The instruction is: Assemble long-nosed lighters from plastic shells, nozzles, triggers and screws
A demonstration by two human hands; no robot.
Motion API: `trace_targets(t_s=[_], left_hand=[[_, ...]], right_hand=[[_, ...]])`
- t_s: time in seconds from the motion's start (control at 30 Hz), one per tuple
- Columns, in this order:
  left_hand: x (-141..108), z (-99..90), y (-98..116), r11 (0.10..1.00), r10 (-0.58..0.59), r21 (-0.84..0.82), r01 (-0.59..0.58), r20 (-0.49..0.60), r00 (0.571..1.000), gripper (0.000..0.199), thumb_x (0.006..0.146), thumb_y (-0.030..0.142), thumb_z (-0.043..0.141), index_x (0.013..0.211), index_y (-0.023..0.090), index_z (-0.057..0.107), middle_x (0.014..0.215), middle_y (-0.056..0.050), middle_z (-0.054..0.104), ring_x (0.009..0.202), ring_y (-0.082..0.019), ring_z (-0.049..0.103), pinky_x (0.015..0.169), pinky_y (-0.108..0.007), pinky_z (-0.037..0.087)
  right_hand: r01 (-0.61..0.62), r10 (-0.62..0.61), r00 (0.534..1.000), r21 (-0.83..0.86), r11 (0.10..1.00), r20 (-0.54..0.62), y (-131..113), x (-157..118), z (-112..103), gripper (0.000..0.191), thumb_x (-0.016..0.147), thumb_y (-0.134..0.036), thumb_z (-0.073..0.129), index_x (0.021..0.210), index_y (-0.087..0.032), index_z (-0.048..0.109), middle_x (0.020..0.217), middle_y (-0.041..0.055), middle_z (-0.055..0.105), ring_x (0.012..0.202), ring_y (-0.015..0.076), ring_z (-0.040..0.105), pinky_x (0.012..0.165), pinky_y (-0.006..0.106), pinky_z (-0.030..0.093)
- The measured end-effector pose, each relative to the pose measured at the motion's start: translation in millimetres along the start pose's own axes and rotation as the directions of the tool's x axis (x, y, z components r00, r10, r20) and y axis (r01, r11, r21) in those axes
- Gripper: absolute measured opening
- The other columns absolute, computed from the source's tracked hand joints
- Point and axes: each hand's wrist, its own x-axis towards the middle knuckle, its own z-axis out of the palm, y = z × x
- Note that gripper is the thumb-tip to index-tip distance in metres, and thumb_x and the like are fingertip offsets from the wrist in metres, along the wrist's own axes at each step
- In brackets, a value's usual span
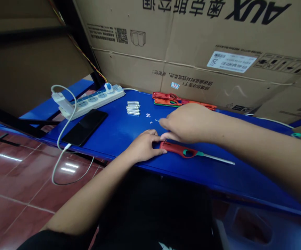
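1. Left hand [147, 146]: thumb and forefinger nearly together, pinching the butt end of a red lighter [176, 148], apparently to steady it against the blue table [108, 140].
2. Right hand [185, 123]: arched over that same end, its thumb tip close to the butt. The fingertips are partly hidden; I cannot tell how far they are parted or whether they grip anything.
3. Lighter: lies flat, its butt at the left fingertips. The long axis runs sideways; the metal tube points rightward from the fingers, angled slightly towards the person. This seems to keep the butt accessible to both hands.
4. Beyond the left fingers, leftward: clear tubes [133, 108] in a neat row, probably grouped for easy reach.
5. Beyond the right fingers: red and orange lighters [166, 99], stacked against the carton [129, 69], presumably to free working space.
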Motion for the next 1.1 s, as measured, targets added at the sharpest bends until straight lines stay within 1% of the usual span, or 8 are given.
trace_targets(t_s=[0.1,0.23,0.5,0.6,0.73,0.83,1.0,1.1], left_hand=[[0,-1.0,1,1.000,-0.003,0.000,0.003,0.006,1.000,0.032,0.081,0.039,0.078,0.107,0.022,0.076,0.089,-0.004,0.061,0.091,-0.022,0.058,0.089,-0.038,0.049],[0,-0.3,1,1.000,-0.011,-0.007,0.011,0.000,1.000,0.037,0.080,0.039,0.079,0.113,0.023,0.074,0.097,-0.006,0.064,0.096,-0.024,0.060,0.094,-0.040,0.049],[0,1.0,0,1.000,-0.008,-0.007,0.008,-0.006,1.000,0.028,0.080,0.038,0.079,0.104,0.023,0.077,0.100,-0.006,0.066,0.101,-0.024,0.061,0.097,-0.040,0.048],[-1,-0.1,1,1.000,-0.018,-0.002,0.018,-0.005,1.000,0.034,0.080,0.040,0.079,0.110,0.023,0.076,0.094,-0.005,0.063,0.093,-0.023,0.060,0.091,-0.038,0.050],[0,-1.2,3,1.000,-0.021,0.001,0.021,0.001,1.000,0.037,0.080,0.039,0.079,0.113,0.023,0.075,0.089,-0.004,0.060,0.090,-0.022,0.060,0.090,-0.038,0.050],[0,-0.7,2,1.000,-0.021,0.001,0.021,0.004,1.000,0.036,0.080,0.040,0.079,0.112,0.023,0.075,0.090,-0.004,0.061,0.092,-0.022,0.060,0.092,-0.038,0.050],[-1,1.3,-2,1.000,-0.012,-0.005,0.012,-0.002,1.000,0.040,0.080,0.041,0.079,0.115,0.023,0.074,0.105,-0.008,0.067,0.103,-0.025,0.062,0.100,-0.041,0.048],[-1,1.8,-2,1.000,-0.003,-0.011,0.003,0.002,1.000,0.038,0.081,0.040,0.078,0.115,0.024,0.074,0.106,-0.007,0.069,0.105,-0.025,0.062,0.102,-0.042,0.047]], right_hand=[[0.046,-0.051,0.998,0.105,0.993,0.043,3,-4,-4,0.038,0.090,-0.039,0.058,0.121,-0.016,0.059,0.085,0.0084,0.069,0.062,0.0197,0.056,0.051,0.029,0.025],[0.082,-0.093,0.993,0.149,0.986,0.069,1,-4,-6,0.021,0.088,-0.025,0.060,0.107,-0.020,0.065,0.089,0.0077,0.070,0.069,0.0192,0.058,0.054,0.028,0.028],[-0.049,0.051,0.998,0.062,0.997,-0.043,-15,0,-3,0.040,0.099,-0.044,0.044,0.102,-0.014,0.071,0.081,0.0148,0.071,0.070,0.0271,0.063,0.054,0.032,0.032],[-0.018,0.016,1.000,0.130,0.991,0.021,-10,-3,-3,0.040,0.087,-0.036,0.064,0.121,-0.015,0.062,0.096,0.0113,0.071,0.071,0.0228,0.062,0.051,0.029,0.029],[0.016,-0.021,0.996,0.056,0.998,0.084,-3,-2,0,0.022,0.080,-0.015,0.061,0.100,-0.019,0.070,0.093,0.0067,0.070,0.071,0.0186,0.060,0.051,0.028,0.025],[0.025,-0.022,0.993,-0.023,0.999,0.117,-4,-1,0,0.020,0.084,-0.013,0.056,0.092,-0.021,0.072,0.085,0.0062,0.069,0.069,0.0188,0.059,0.052,0.029,0.025],[0.034,-0.047,0.985,0.080,0.996,0.164,-8,-3,-9,0.041,0.084,-0.022,0.062,0.124,-0.017,0.060,0.077,0.0049,0.066,0.056,0.0162,0.051,0.051,0.028,0.025],[0.059,-0.082,0.977,0.122,0.991,0.199,-7,-1,-13,0.029,0.082,-0.020,0.065,0.111,-0.018,0.066,0.087,0.0066,0.068,0.063,0.0168,0.055,0.052,0.029,0.027]])
